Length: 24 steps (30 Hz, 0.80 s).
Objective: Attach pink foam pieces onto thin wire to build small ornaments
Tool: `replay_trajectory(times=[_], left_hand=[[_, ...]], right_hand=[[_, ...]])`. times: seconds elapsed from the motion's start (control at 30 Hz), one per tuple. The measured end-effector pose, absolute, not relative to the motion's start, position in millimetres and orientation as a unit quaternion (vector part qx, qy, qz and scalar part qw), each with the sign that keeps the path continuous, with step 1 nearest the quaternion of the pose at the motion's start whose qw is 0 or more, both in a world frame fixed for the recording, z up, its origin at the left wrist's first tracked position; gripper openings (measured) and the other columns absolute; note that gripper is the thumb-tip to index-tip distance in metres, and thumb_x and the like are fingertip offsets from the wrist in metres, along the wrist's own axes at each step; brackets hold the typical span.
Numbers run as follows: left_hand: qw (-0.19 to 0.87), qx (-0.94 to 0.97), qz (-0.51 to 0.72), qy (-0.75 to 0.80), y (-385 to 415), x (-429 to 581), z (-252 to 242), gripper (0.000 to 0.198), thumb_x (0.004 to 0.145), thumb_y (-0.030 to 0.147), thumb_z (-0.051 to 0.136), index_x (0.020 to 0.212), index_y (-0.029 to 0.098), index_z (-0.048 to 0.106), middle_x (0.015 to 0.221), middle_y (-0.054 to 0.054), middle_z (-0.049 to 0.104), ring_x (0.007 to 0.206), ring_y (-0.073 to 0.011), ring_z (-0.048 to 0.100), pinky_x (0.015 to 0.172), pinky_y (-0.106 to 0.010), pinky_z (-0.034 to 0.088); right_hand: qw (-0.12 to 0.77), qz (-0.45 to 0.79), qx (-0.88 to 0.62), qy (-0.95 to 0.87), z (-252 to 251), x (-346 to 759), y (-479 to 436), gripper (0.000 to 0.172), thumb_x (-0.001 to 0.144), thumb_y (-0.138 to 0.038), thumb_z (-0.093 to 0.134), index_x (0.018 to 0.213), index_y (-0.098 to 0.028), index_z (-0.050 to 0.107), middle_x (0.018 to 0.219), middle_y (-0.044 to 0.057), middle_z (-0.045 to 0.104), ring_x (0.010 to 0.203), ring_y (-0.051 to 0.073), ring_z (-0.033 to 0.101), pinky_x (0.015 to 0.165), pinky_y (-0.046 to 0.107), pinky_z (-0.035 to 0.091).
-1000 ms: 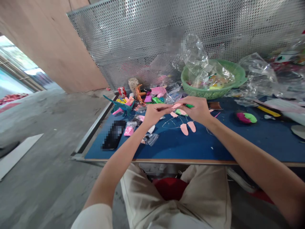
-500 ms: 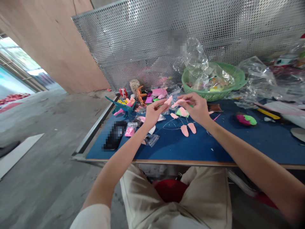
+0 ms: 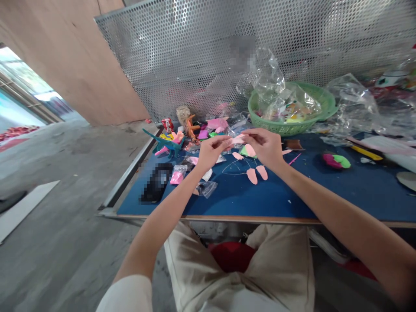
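My left hand [image 3: 212,151] and my right hand [image 3: 265,146] are raised over the blue table, close together. Both are closed on a pale pink piece of modelling clay [image 3: 238,139] stretched between their fingertips. Whether it is one piece or two touching is unclear. Below, thin wire [image 3: 234,173] lies on the table with flat pink oval pieces [image 3: 251,176] at its ends. A green piece [image 3: 244,152] shows beside my right fingers, partly covered by pink ovals.
Left lie a blurred phone [image 3: 156,183], a small bag of pink clay [image 3: 178,174] and a teal dinosaur figure [image 3: 169,145]. Behind my right hand stands a green basket [image 3: 286,127] holding clear plastic. Further right are a magenta-and-green lump [image 3: 336,161] and a yellow-handled cutter [image 3: 367,152].
My hands have come together, closing the gap between the pink pieces they held apart. My right hand has moved slightly left. The things on the table have stayed in place.
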<state>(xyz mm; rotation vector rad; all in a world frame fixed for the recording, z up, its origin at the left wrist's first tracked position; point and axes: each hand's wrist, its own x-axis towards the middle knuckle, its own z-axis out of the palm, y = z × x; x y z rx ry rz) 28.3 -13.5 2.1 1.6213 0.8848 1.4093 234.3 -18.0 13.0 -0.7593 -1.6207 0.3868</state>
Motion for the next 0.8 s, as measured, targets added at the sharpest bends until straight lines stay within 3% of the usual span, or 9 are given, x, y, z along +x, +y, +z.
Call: replay_trajectory(times=[0.17,0.37,0.47,0.57,0.63,0.73,0.8], left_hand=[[0.495,0.576,0.568,0.316,-9.2,30.5,-3.7,0.033,0.089,0.043,0.075,0.114,0.022,0.080,0.114,-0.008,0.079,0.109,-0.0217,0.076,0.106,-0.044,0.059],[0.555,0.586,0.530,0.261,-24.5,39.3,4.2,0.048,0.086,0.054,0.079,0.123,0.024,0.077,0.128,-0.010,0.075,0.125,-0.0294,0.070,0.110,-0.047,0.056],[0.545,0.609,0.519,0.250,-25.8,41.4,3.7,0.060,0.078,0.057,0.086,0.127,0.024,0.075,0.121,-0.009,0.078,0.119,-0.0283,0.073,0.106,-0.046,0.058],[0.521,0.622,0.517,0.272,-21.9,38.8,1.0,0.059,0.076,0.061,0.085,0.122,0.023,0.077,0.107,-0.008,0.080,0.106,-0.0254,0.077,0.097,-0.044,0.062],[0.506,0.630,0.509,0.297,-19.8,35.9,0.2,0.055,0.077,0.064,0.082,0.114,0.022,0.079,0.099,-0.006,0.080,0.099,-0.0236,0.078,0.091,-0.041,0.063],[0.494,0.646,0.488,0.316,-20.0,33.9,1.0,0.055,0.078,0.067,0.079,0.108,0.021,0.080,0.089,-0.004,0.078,0.087,-0.0211,0.077,0.081,-0.036,0.063],[0.471,0.664,0.484,0.322,-21.9,34.8,1.6,0.056,0.081,0.069,0.076,0.107,0.020,0.079,0.082,-0.003,0.075,0.076,-0.0187,0.074,0.072,-0.032,0.061]], right_hand=[[0.578,0.103,-0.309,-0.748,11.2,235.2,-20.2,0.018,0.099,-0.038,0.066,0.106,-0.031,0.081,0.103,0.002,0.082,0.091,0.024,0.078,0.085,0.042,0.064],[0.582,0.058,-0.295,-0.756,8.9,229.1,-19.8,0.019,0.092,-0.048,0.075,0.096,-0.030,0.074,0.094,0.003,0.076,0.092,0.025,0.071,0.086,0.045,0.060],[0.589,0.038,-0.304,-0.748,9.0,230.1,-17.4,0.024,0.092,-0.052,0.074,0.095,-0.028,0.070,0.091,0.004,0.071,0.088,0.024,0.067,0.081,0.043,0.058],[0.568,0.031,-0.299,-0.766,9.1,233.4,-16.2,0.026,0.093,-0.052,0.071,0.103,-0.028,0.070,0.095,0.005,0.070,0.089,0.025,0.066,0.081,0.044,0.058],[0.538,0.026,-0.283,-0.793,8.5,235.1,-16.0,0.031,0.095,-0.051,0.068,0.118,-0.030,0.069,0.110,0.008,0.073,0.103,0.028,0.068,0.091,0.049,0.057],[0.487,0.012,-0.259,-0.834,5.3,235.1,-14.5,0.054,0.094,-0.052,0.069,0.143,-0.031,0.059,0.136,0.011,0.069,0.125,0.034,0.064,0.107,0.056,0.051],[0.457,0.001,-0.248,-0.854,2.6,233.8,-12.5,0.063,0.093,-0.054,0.071,0.149,-0.030,0.055,0.143,0.011,0.067,0.129,0.035,0.063,0.110,0.057,0.049]])
